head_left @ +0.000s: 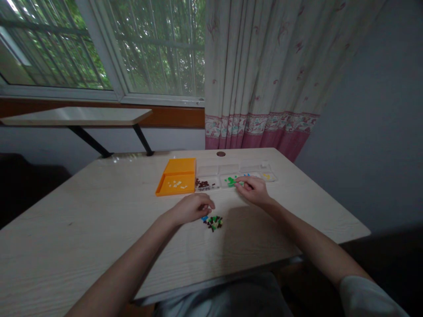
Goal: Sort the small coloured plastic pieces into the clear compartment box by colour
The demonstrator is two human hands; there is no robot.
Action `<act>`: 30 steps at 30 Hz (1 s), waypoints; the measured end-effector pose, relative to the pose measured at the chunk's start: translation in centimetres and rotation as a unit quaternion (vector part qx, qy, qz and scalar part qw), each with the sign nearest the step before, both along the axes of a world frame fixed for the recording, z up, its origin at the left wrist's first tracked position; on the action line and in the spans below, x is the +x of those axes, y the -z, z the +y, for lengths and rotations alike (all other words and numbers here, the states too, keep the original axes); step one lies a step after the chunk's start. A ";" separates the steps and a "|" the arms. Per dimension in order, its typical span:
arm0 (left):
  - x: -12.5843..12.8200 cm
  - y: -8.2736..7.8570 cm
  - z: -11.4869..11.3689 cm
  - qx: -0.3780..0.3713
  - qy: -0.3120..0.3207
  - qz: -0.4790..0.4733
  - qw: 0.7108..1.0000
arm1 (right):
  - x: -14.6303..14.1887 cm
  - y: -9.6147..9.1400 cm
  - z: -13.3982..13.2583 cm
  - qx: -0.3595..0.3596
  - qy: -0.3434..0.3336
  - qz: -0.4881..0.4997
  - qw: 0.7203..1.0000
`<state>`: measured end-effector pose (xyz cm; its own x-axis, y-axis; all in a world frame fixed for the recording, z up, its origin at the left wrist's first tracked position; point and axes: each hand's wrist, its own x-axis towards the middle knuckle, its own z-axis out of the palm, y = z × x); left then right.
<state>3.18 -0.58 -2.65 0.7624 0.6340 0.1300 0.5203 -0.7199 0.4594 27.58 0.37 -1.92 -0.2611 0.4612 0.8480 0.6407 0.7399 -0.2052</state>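
Observation:
My left hand (193,208) is just above the table, its fingers curled with the tips together. Whatever they hold, if anything, is too small to make out. Right below it lies a mixed pile of small pieces (214,223) in dark brown, green and cream, with a blue piece (205,218) at its edge. My right hand (254,189) reaches over the clear compartment tray (218,169), thumb and forefinger pinched beside the small green pieces (230,181). Its fingertips hide what is between them. The hand partly covers the compartment with blue pieces (246,175).
An open orange box (180,166) with small cream pieces (177,184) stands left of the tray. Dark brown pieces (203,184) and yellow pieces (266,176) lie in other compartments. A raised shelf (82,115) stands at the back left, and a curtain (257,88) hangs behind the table.

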 end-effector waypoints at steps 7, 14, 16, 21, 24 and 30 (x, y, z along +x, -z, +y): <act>0.0 0.5 0.1 -0.003 0.006 -0.003 1.000 | 0.0 0.3 0.1 0.010 -0.010 -0.008 1.000; 0.2 0.3 0.0 -0.006 -0.007 -0.004 1.000 | 0.1 0.4 0.3 0.011 0.001 0.004 1.000; 0.3 0.2 0.0 -0.014 -0.021 -0.014 1.000 | 0.2 0.5 0.5 -0.008 0.005 -0.001 1.000; 0.4 0.2 0.1 -0.056 -0.065 -0.088 0.992 | 0.8 1.1 1.4 -0.119 0.056 -0.014 0.991; 0.6 0.5 0.3 -0.095 -0.085 -0.146 0.981 | 1.1 1.5 2.2 -0.173 0.105 -0.013 0.979; 1.1 0.9 0.3 -0.185 -0.104 -0.233 0.949 | 1.5 2.8 3.5 -0.207 0.155 -0.029 0.965</act>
<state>4.25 -0.31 -3.60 0.5298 0.8327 0.1612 0.3118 -0.3680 0.8760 29.05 3.87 -4.76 -0.0970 0.8217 0.5616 0.8379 0.3720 -0.3995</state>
